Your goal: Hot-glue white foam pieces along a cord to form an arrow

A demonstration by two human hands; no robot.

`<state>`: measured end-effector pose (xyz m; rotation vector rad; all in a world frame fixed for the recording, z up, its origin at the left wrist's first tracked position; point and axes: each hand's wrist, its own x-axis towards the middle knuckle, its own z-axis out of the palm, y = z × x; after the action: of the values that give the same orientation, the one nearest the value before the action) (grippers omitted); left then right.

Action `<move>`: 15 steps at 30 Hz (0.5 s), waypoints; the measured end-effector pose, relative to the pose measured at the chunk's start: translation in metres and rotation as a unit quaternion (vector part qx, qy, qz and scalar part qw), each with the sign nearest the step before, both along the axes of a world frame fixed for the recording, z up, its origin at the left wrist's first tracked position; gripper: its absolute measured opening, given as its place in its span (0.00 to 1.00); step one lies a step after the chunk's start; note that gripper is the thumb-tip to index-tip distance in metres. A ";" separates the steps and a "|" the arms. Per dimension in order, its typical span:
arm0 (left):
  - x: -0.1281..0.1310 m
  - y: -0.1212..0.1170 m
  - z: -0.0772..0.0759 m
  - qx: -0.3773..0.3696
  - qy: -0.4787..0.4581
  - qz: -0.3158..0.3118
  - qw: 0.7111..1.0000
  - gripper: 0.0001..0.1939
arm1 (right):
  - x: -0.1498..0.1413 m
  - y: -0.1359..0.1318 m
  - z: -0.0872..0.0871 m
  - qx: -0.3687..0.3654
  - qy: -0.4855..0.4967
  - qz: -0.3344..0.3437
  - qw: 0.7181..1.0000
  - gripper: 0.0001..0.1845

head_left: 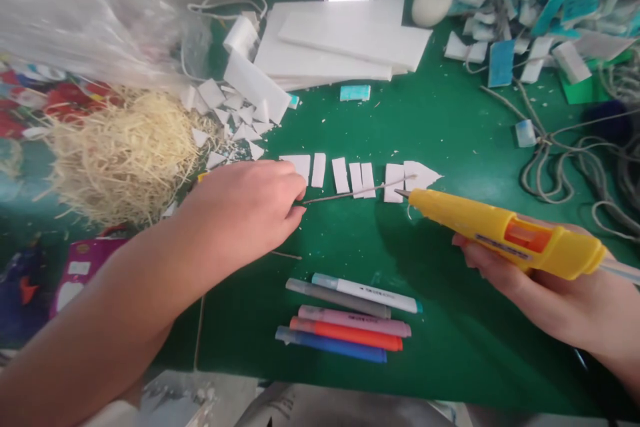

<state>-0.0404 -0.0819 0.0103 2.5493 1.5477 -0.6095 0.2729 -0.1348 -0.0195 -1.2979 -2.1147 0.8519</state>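
Yellow plastic glue gun point(510, 233) sits firmly in the right hand's point(555, 293) grip, its nozzle right by a white rectangular piece point(394, 177), next to a pointed piece point(419, 175). With its fingertips partly blurred, the left hand point(245, 203) seems to pinch one end of a thin cord point(340, 196), which stretches across several white pieces above the green worktop point(330, 240). Five markers point(350, 320) lie nearer the wearer.

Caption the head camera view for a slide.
A yellow hot-glue gun in the right hand, its nozzle beside twine that the left hand holds over cut white foam pieces.
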 end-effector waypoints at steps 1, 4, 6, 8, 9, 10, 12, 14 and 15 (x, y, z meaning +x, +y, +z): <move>0.001 -0.001 -0.001 0.008 -0.001 -0.008 1.000 0.10 | 0.000 0.001 0.001 0.010 0.001 0.006 1.000 0.13; 0.002 -0.005 -0.006 0.037 -0.024 -0.042 0.998 0.14 | -0.001 0.002 0.002 0.036 -0.010 0.014 0.999 0.14; 0.000 -0.006 -0.007 0.065 -0.042 -0.064 0.995 0.16 | 0.000 0.002 0.001 0.046 -0.012 0.011 0.999 0.15; -0.004 -0.005 -0.006 0.095 -0.052 -0.078 0.991 0.17 | 0.000 0.001 0.001 0.062 -0.018 0.020 0.998 0.16; -0.005 -0.005 -0.005 0.109 -0.055 -0.080 0.989 0.18 | 0.000 0.001 0.000 0.062 -0.020 0.022 0.998 0.16; -0.006 -0.004 -0.003 0.121 -0.056 -0.080 0.988 0.17 | 0.000 0.001 0.000 0.056 -0.025 0.020 0.998 0.16; -0.005 0.000 0.002 0.143 -0.059 -0.073 0.985 0.16 | 0.000 0.001 0.000 0.055 -0.021 0.017 0.998 0.17; -0.004 0.004 0.007 0.156 -0.070 -0.053 0.984 0.14 | 0.000 0.001 -0.001 0.050 -0.022 0.022 0.998 0.17; -0.003 0.006 0.008 0.157 -0.079 -0.040 0.984 0.13 | 0.000 0.001 0.000 0.051 -0.023 0.020 0.998 0.17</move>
<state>-0.0433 -0.0763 0.0188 2.8162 1.6029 -0.1713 0.2726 -0.1333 -0.0199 -1.2369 -2.1968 0.7276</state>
